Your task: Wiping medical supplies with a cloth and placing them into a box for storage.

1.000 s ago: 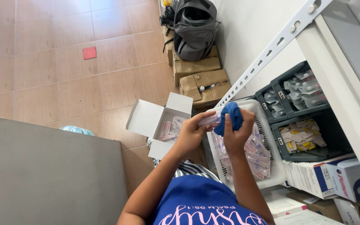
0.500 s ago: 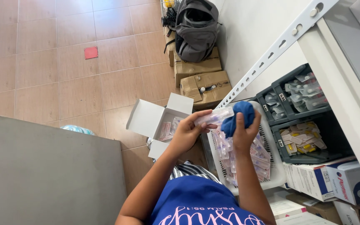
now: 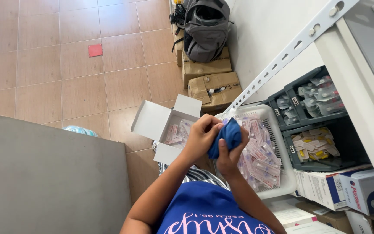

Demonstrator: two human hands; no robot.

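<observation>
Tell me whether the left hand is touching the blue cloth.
Touching. The head view shows the left hand pressed against the blue cloth, its fingers curled onto the cloth's edge, while the right hand grips it from below.

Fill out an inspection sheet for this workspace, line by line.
Surface: brown tiled floor; grey slab at lower left.
Job's things: crumpled blue cloth; white slotted plastic basket of small clear sealed packets.
Clutter: open white carton; brown cardboard boxes; grey backpack.
Grippers: left hand and right hand both closed on the cloth.
Cables: nothing seen.
Surroundings: white metal shelving; dark grey bins of packets.
</observation>
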